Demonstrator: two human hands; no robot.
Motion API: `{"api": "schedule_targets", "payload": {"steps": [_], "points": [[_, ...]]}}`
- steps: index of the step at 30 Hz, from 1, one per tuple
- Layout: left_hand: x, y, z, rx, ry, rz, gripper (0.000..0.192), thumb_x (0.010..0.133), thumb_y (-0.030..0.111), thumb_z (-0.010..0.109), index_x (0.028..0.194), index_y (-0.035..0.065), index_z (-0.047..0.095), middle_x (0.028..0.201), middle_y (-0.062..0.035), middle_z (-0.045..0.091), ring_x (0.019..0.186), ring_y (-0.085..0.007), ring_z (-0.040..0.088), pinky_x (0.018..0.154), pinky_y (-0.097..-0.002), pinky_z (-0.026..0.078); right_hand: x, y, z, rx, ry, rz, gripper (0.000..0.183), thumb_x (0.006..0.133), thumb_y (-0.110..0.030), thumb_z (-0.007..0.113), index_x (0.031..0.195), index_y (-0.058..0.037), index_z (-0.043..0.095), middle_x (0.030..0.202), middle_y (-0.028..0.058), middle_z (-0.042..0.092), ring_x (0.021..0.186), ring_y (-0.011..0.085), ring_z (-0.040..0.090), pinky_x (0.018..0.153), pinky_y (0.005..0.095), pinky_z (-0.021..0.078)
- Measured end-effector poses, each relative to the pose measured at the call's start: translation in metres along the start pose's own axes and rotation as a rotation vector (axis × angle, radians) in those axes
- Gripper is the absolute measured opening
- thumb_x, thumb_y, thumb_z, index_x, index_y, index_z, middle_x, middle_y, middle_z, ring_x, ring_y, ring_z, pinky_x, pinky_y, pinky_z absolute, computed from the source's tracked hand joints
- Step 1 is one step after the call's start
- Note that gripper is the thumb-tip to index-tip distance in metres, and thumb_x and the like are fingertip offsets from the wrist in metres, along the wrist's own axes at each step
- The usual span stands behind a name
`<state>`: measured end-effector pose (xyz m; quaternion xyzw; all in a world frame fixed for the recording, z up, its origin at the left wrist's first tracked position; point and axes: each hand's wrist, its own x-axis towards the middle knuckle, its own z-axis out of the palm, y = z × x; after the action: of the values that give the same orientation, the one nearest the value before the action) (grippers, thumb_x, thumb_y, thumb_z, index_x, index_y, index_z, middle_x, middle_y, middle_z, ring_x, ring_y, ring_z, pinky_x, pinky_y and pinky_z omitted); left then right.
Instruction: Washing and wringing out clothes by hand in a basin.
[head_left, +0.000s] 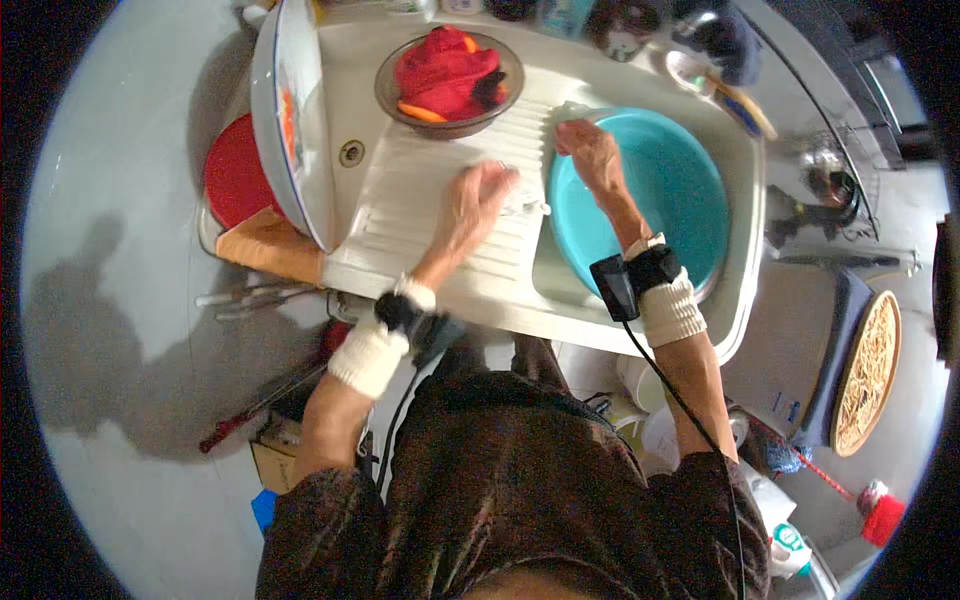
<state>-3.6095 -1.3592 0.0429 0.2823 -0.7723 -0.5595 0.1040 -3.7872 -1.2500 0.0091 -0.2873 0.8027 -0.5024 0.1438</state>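
My left hand (476, 202) is over the white ribbed drainboard (420, 180), its fingers curled and blurred; whether it holds something small cannot be told. My right hand (592, 154) is bent over the left rim of a turquoise plastic basin (667, 195), fingers curled in, their tips partly hidden. The basin stands in the sink bowl. Beyond my left hand, a brownish bowl (386, 90) holds bunched red cloth (446, 71) with orange and black parts. Something small and whitish (534, 208) lies between my left hand and the basin.
At the left, a large white enamel basin (266, 127) with a blue rim leans on its side beside a red round object (236, 172). A brush (739, 109) lies on the sink's far right edge. Bottles and pots line the back. A cable hangs from my right wrist.
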Motion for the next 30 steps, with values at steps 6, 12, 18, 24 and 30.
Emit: {"api": "schedule_targets", "payload": {"steps": [6,12,18,24,30], "points": [[0.052,-0.090,-0.018,0.610,-0.112,0.416,0.031,0.090,0.028,0.038,0.092,0.0020,0.055,0.085,-0.0182,0.057,0.084,-0.0353,0.052,0.076,-0.0421,0.040,-0.047,0.025,0.106,-0.432,-0.466,-0.250,0.043,0.090,-0.031,0.041,0.124,-0.0056,0.038,0.121,0.0172,0.044,0.115,0.0309,0.042,0.094,0.0433,0.0329],[0.029,-0.112,0.003,0.558,0.247,0.432,0.027,0.088,0.027,0.042,0.098,0.0028,0.050,0.092,-0.0155,0.053,0.087,-0.0331,0.050,0.077,-0.0418,0.039,-0.054,0.038,0.098,-0.587,-0.490,-0.572,0.056,0.088,-0.042,0.040,0.128,-0.0046,0.031,0.132,0.0189,0.032,0.126,0.0350,0.025,0.100,0.0536,0.0201],[0.062,-0.123,-0.002,0.441,0.126,0.380,0.028,0.088,0.028,0.044,0.098,0.0037,0.054,0.099,-0.0134,0.052,0.095,-0.0325,0.047,0.081,-0.0426,0.037,-0.034,0.036,0.102,-0.624,-0.491,-0.321,0.069,0.082,-0.062,0.032,0.131,-0.0125,0.031,0.134,0.0182,0.030,0.129,0.0349,0.020,0.100,0.0594,0.0134],[0.057,-0.095,0.006,-0.221,0.049,-0.166,0.039,0.089,0.034,0.044,0.100,-0.0009,0.056,0.103,-0.0128,0.057,0.097,-0.0236,0.052,0.084,-0.0382,0.039,-0.021,0.048,0.081,-0.534,-0.544,-0.319,0.071,0.077,-0.065,0.042,0.129,-0.0169,0.038,0.130,0.0171,0.035,0.126,0.0334,0.026,0.096,0.0576,0.0228],[0.074,-0.091,-0.005,-0.851,0.336,-0.370,0.055,0.091,0.044,0.037,0.105,-0.0062,0.054,0.113,-0.0148,0.054,0.107,-0.0251,0.048,0.095,-0.0341,0.031,0.012,0.051,0.069,0.317,0.056,0.043,0.066,0.084,-0.054,0.042,0.107,0.0071,0.051,0.104,0.0184,0.055,0.098,0.0257,0.052,0.082,0.0325,0.0406]]}}
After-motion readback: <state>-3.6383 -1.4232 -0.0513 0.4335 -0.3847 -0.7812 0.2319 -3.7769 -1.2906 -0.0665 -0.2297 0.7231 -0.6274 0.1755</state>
